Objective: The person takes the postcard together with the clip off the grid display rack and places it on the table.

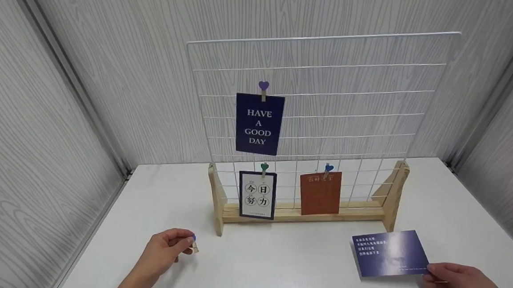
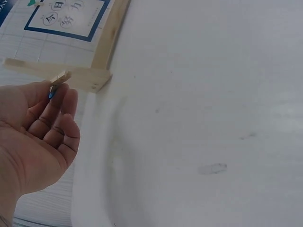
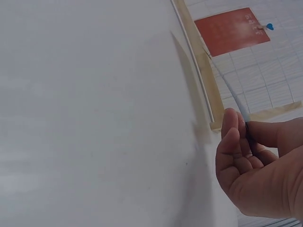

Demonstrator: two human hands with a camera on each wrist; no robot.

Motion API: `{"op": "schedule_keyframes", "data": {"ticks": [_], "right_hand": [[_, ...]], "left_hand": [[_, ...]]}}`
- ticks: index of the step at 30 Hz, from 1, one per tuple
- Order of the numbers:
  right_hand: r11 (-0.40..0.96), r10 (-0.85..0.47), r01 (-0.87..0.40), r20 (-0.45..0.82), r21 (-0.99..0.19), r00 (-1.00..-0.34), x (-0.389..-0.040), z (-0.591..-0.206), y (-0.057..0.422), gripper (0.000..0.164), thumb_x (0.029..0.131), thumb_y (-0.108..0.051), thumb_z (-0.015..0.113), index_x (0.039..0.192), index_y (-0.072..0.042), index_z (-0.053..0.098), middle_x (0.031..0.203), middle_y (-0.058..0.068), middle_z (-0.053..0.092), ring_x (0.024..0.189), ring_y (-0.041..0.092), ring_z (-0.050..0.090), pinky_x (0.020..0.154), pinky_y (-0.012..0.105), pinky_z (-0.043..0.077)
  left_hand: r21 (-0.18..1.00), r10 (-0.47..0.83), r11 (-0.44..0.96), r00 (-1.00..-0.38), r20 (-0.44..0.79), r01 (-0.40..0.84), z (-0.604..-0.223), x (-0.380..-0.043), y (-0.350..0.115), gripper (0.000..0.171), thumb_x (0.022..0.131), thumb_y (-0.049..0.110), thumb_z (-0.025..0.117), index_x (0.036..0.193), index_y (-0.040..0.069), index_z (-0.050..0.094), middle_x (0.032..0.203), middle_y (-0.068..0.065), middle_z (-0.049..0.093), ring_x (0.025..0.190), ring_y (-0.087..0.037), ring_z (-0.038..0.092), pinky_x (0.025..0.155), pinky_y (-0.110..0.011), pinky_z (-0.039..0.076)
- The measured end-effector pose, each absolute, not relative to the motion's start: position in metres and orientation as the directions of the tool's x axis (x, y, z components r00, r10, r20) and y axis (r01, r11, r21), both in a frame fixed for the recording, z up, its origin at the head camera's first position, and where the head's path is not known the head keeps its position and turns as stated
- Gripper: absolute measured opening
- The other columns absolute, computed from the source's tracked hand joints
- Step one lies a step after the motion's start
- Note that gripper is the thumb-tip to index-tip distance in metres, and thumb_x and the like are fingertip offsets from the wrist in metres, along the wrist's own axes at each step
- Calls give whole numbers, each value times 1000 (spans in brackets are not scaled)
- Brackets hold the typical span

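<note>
My left hand [image 1: 167,252] pinches a small wooden clothespin [image 1: 195,245] with a blue top, left of the rack; in the left wrist view the clothespin [image 2: 60,78] sticks up between thumb and forefinger. At the front right, my right hand [image 1: 458,276] holds a dark blue card [image 1: 390,255] with white writing by its lower right corner. In the right wrist view that card [image 3: 229,87] shows nearly edge-on. A white wire grid [image 1: 348,116] stands upright in a wooden base [image 1: 305,214] behind both hands.
Clipped to the grid are a navy "HAVE A GOOD DAY" card [image 1: 259,123], a white blue-bordered card [image 1: 258,195] and an orange card [image 1: 321,193], by purple, green and blue heart clothespins respectively. The white table [image 1: 264,263] meets wood-grain walls behind and on both sides.
</note>
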State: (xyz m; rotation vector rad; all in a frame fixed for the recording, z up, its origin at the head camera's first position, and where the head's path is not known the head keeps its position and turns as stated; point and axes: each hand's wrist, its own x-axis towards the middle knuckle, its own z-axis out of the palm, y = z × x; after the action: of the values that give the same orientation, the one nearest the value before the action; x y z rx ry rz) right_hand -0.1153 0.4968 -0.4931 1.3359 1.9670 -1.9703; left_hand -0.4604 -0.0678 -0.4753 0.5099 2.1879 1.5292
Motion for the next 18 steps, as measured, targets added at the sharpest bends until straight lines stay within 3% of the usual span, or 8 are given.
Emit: {"op": "schedule_keyframes", "data": {"ticks": [11,18], "right_hand": [[-181,517,585,-582,-791,-627,-112,-499,498,24,105,-20,68,104,2,76,90,8,77,82,19,73,75,36,60],[-181,516,622,-612,-762,-600,-112,-501,509,28,108,-17,62,111,8,73,91,10,78,86,22,76,80,39,62]], "left_hand": [[928,474,372,-859,-193,-3,-487,-467,-86,32,104,16,69,125,-8,68,99,-4,76,87,-19,72,58,-23,45],[925,469,379,-859,-208,-17,-488,-468,-91,32,104,17,70,125,-8,68,99,-3,76,87,-19,72,56,-21,43]]}}
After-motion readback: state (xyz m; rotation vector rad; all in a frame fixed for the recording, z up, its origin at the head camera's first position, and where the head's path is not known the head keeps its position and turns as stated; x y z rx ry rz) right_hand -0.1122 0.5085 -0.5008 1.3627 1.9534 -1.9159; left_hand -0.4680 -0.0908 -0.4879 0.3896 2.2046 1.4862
